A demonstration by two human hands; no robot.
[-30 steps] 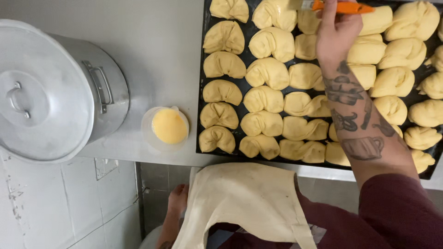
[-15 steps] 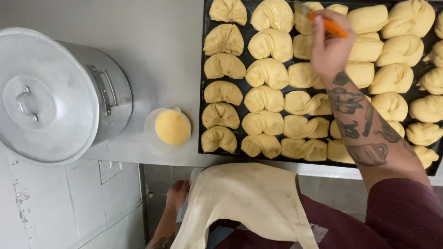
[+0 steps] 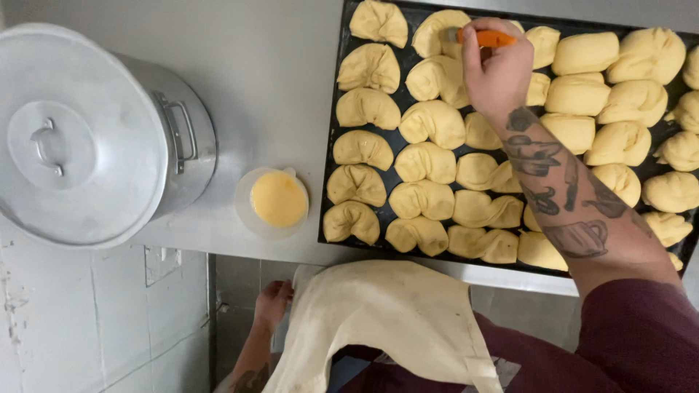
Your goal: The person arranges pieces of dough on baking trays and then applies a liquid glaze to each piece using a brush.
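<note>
While right hand (image 3: 499, 73) grips orange brush (image 3: 489, 38), apparently over dough rolls (image 3: 434, 122)

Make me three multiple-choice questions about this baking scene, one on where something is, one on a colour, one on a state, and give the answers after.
1. Where does the small cup of yellow liquid stand?
A. On the dough pieces
B. On the counter between the metal pot and the baking tray
C. On the pot lid

2. What colour is the handle of the brush in the right hand?
A. Orange
B. Blue
C. White

3. How is the metal pot?
A. Open
B. Tipped on its side
C. Closed with its lid on

Answers: 1 B, the cup sits on bare counter beside the tray's left edge. 2 A, an orange handle shows above the fingers. 3 C, the lid with its handle covers the top.
</note>
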